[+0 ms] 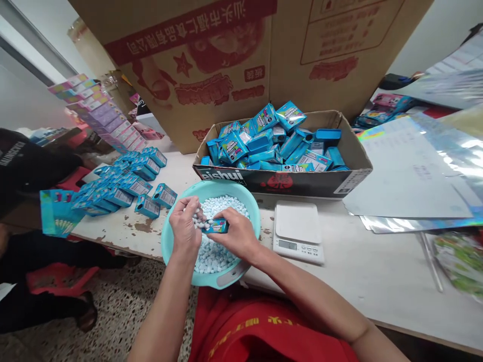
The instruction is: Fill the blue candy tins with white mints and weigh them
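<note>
**Box held above a bowl of pellets**

The counter (339, 271) was white, its paint chipped through near the bowl (255, 223), which sat at the front edge. A big carton (281, 70) stood upright along the back, with a low tray (317, 187) heaped with blue boxes (264, 143) before it. Sheets (407, 176) lay to the right. At left, a person in dark clothing (33, 304) was near a red stool (62, 275) on the speckled floor (121, 296).

The left hand (186, 226) was half closed, fingers curled round a small load of pellets (216, 259) at one end of the box (219, 225). The right hand (238, 232) was closed on that box, pinching it between thumb and fingers over the bowl.

There was one bowl, one scale (296, 226), one tray and one box in hand. Two boxes (156, 200) stood nearest the bowl on its left; the cluster (121, 183) behind them overlapped too much to count, as did the tray's heap. The pellets were countless.
</note>
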The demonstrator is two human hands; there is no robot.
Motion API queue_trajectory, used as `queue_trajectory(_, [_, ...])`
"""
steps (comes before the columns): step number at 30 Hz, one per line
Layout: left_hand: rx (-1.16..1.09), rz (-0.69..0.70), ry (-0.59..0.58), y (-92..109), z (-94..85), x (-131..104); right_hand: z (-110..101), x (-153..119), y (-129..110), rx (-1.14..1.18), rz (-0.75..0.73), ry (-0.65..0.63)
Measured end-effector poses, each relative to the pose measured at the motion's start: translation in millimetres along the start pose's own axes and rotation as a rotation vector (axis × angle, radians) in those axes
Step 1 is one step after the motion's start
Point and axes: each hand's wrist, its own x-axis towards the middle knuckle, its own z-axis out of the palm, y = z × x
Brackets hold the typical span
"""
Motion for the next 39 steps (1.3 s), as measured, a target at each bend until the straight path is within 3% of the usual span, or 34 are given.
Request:
queue_trajectory(11, [-0.052,-0.033,-0.049,4,8.3,-1,-6,2,4,0.020,-0.038,0.003])
queue_trajectory(22, [-0.056,-0.013,0.010,-2,8.2,1,-4,2,6,0.084,-0.023,0.018])
queue_trajectory(27, [-0.079,-0.023,0.009,3,-1.9,7,-7,1,11,0.136,-0.013,0.025])
queue_trajectory(30, [0.109,0.034,0.033,2,-15.0,8,-10,1,13,0.147,-0.012,0.036])
queue_trajectory(32, [0.368,0.100,-0.030,-3,-23.1,3,-10,2,13,0.133,-0.011,0.039])
queue_trajectory(34, [0.615,0.176,-0.193,-8,-28.3,-3,-9,3,11,0.106,-0.016,0.042])
queue_trajectory(37, [0.756,0.178,-0.477,-14,-33.0,-11,-7,5,9,0.062,-0.023,0.031])
queue_trajectory(39, [0.813,0.135,-0.501,-16,-38.8,-10,-9,6,10,0.045,-0.006,0.023])
